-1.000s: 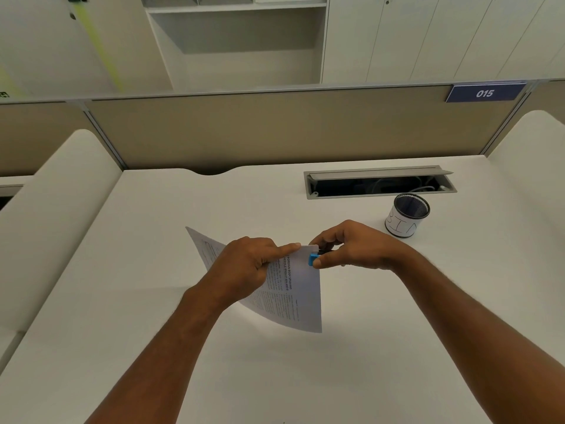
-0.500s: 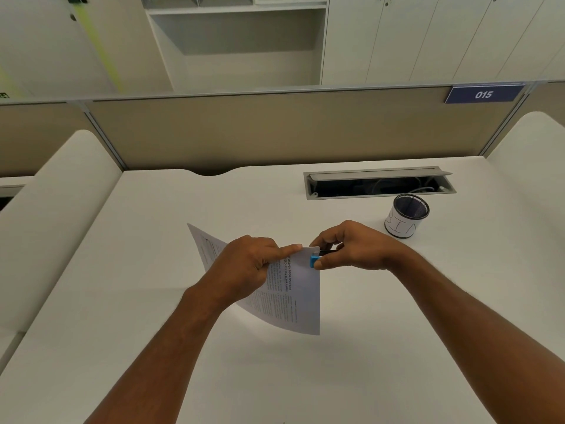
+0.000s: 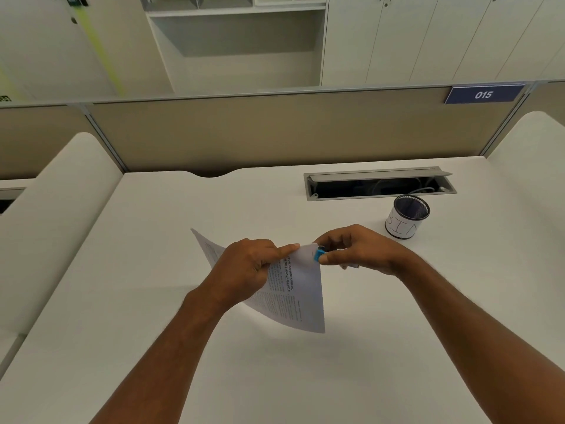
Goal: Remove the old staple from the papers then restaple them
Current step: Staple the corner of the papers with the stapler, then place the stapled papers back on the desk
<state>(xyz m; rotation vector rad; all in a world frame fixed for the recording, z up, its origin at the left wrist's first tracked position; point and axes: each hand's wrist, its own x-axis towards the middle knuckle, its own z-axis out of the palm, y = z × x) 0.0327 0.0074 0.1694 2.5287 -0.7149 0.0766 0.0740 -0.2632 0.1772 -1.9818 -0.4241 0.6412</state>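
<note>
Papers (image 3: 293,292) are thin white sheets with small black print, held above a smooth white desk (image 3: 153,270) and bent in a soft curve. A bold heading runs along one edge; only "FOREIGN BODY" is readable. The left hand (image 3: 247,270) grips the sheets near their top edge, index finger stretched along it, other fingers curled under. The right hand (image 3: 354,249) pinches a small blue tool (image 3: 319,254) at the top corner of the papers; it looks like plastic, and its exact shape is hidden by the fingers. Near the right hand stands a round black mesh cup (image 3: 406,220) with a white paper band bearing handwritten letters that I cannot read surely. A blue sign (image 3: 483,94) on the beige partition says "015".
</note>
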